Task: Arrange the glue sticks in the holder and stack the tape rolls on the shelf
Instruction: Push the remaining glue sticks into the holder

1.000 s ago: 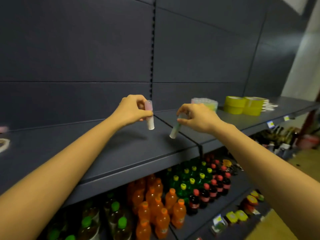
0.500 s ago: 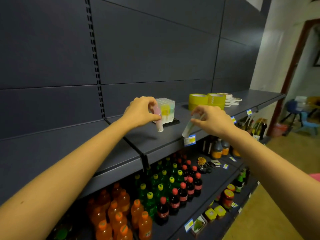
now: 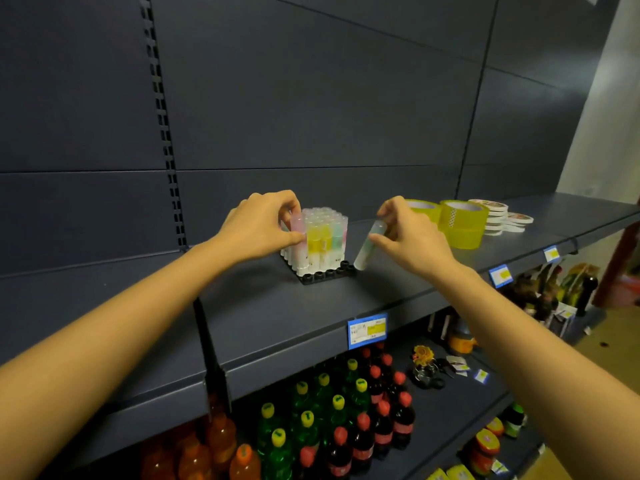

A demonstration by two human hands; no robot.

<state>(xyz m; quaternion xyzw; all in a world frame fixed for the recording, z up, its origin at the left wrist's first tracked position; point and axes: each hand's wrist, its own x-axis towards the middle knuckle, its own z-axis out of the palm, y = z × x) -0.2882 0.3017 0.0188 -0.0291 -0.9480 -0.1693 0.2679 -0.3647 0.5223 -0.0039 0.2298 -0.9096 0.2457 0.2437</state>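
Both arms reach out over a dark grey shelf backed by matching panels. The left hand has its fingers closed on a pink glue stick, held upright at the near left corner of the holder, a black grid base with open sockets along its front row. Whether the pink stick's foot is already seated in a socket is hard to say, since the packed sticks behind it blur together. The rest of the holder is filled with standing glue sticks in yellow, green, pink and clear tones, their caps level with one another.

The right hand pinches a pale green glue stick near its upper end between thumb and fingertips. This stick is tilted, top leaning right, and its lower end sits just beside the holder's right front corner, close to the shelf surface.

Farther right on the same shelf stand yellow tape rolls, stacked and partly hidden behind the right hand, and just beyond them a pile of flat white tape rolls.

A blue and yellow price tag hangs on the shelf edge. On the shelf below stand bottled drinks with orange, green, yellow and red caps.
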